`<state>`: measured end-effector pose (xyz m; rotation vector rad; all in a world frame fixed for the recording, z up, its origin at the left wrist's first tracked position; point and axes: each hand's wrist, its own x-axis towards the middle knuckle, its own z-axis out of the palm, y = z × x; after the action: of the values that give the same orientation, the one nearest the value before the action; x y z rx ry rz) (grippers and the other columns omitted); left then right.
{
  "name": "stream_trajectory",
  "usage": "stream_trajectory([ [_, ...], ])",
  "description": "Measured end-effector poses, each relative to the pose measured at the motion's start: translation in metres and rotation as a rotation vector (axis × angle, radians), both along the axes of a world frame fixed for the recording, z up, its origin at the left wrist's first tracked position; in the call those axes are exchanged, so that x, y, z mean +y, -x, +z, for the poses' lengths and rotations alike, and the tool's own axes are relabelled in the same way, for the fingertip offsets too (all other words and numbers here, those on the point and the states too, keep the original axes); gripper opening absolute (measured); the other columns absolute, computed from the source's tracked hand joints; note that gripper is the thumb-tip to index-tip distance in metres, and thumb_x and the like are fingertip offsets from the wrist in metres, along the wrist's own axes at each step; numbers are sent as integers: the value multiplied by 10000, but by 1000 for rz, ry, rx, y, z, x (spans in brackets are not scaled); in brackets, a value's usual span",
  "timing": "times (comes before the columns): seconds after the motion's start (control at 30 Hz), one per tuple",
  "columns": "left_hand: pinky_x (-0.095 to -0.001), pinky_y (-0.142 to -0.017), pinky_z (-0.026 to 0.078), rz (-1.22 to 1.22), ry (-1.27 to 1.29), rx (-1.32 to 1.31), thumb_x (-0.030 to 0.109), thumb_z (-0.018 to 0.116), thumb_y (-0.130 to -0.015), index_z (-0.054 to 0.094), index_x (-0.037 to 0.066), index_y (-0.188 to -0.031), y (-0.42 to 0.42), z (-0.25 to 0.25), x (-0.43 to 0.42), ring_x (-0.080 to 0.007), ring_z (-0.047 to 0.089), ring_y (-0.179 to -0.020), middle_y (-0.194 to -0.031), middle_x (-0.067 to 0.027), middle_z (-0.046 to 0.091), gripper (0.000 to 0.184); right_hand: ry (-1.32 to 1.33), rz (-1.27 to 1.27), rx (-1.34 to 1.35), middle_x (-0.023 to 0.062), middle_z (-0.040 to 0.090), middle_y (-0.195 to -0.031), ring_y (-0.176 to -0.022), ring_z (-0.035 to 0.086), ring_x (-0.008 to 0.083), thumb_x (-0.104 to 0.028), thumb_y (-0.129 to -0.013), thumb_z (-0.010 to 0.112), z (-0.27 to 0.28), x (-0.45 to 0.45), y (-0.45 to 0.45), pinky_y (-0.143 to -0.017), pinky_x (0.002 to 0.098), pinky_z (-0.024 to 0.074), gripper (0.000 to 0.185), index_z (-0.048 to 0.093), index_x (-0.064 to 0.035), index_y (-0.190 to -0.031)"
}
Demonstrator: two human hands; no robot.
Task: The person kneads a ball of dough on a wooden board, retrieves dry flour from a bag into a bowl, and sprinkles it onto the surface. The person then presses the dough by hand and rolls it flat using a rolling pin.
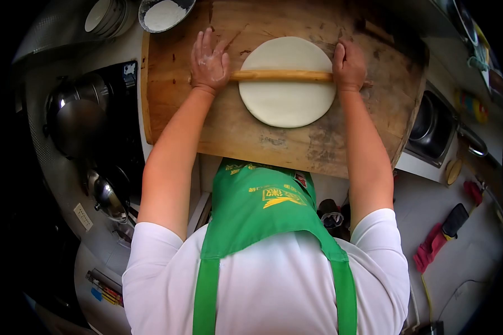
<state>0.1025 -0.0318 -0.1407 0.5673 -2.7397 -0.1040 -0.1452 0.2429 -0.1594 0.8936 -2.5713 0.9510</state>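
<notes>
A round, flat sheet of pale dough (288, 103) lies on the wooden board (235, 134). Across its upper middle rests a wooden rolling pin (285, 76), roughly level from side to side. My left hand (209, 64) presses on the pin's left end with its fingers stretched out, and some flour shows on the skin. At the other end, my right hand (350, 64) has its fingers curled round the pin, whose tip pokes out past the hand. Both hands are just outside the dough's edge.
A bowl of white flour (163, 15) stands beyond the board's far left corner, near stacked bowls (103, 17). Left of the board is a dark stove with a lidded pot (75, 114). A sink (432, 123) lies to the right. A green apron (262, 206) hangs at the board's near edge.
</notes>
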Motion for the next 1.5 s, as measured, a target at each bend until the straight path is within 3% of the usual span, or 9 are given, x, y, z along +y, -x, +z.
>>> stream_trajectory([
  [0.17,-538,-1234,198,118,-170,-160,325,445,-1005,507,20,-1459,-114,-29,102,-380,308,-1506,-1575,-179,424,551,-304,9,4,51,605,-1417,-1367,471,290,-553,-961,567,-6,101,-113,-1202,520,210,502,689,-208,-1305],
  [0.37,-562,-1243,142,127,-147,-50,369,386,-1021,440,-4,-1505,-60,-29,72,-397,304,-1505,-1568,-199,425,613,-279,48,35,25,590,-1437,-1378,460,277,-571,-971,541,1,69,-66,-1193,489,218,477,726,-246,-1267],
  [0.47,-551,-1197,262,79,-47,-100,337,448,-962,599,64,-1396,5,-6,24,-422,377,-1446,-1544,-224,443,534,-162,184,155,26,745,-1105,-1051,670,272,-418,-984,554,14,13,0,-969,438,482,323,791,-214,-1063],
  [0.53,-551,-1156,328,54,-37,31,272,506,-919,691,79,-1247,44,2,-9,-416,404,-1423,-1522,-227,463,422,-107,21,-52,46,746,-905,-849,692,293,-395,-1003,528,7,-19,26,-743,418,547,347,788,-178,-927],
  [0.63,-550,-1113,381,37,4,54,220,563,-900,722,54,-1106,75,2,-39,-421,437,-1389,-1466,-231,516,309,-197,-9,-43,69,728,-839,-791,684,316,-431,-1013,533,9,-49,58,-658,433,544,388,787,-172,-876],
  [0.93,-528,-1113,376,-55,-59,11,317,669,-902,714,61,-1005,34,8,0,-414,461,-1357,-1380,-217,572,279,-415,162,-326,97,750,-1049,-978,703,303,-620,-860,703,33,-64,30,-877,431,551,486,779,-159,-995],
  [1.27,-505,-1089,393,-303,-22,-122,341,824,-776,604,61,-1093,-51,17,35,-373,534,-1261,-1203,-148,629,477,-320,-397,-747,146,747,-980,-940,698,364,-525,-933,651,34,52,-70,-828,471,521,445,693,-94,-1036],
  [1.4,-508,-1111,379,-243,-172,-115,294,861,-701,595,91,-1116,-106,-5,74,-357,541,-1264,-1209,-139,633,534,-170,-163,-157,125,675,-1219,-1186,592,369,-405,-954,631,11,140,-135,-1054,507,421,355,650,-97,-1131],
  [1.5,-524,-1163,325,-113,-193,-147,314,826,-750,600,106,-1141,-118,-6,108,-354,498,-1339,-1319,-141,601,497,-320,-66,-68,116,579,-1380,-1367,456,375,-395,-967,597,7,168,-158,-1173,577,282,384,630,-98,-1209],
])
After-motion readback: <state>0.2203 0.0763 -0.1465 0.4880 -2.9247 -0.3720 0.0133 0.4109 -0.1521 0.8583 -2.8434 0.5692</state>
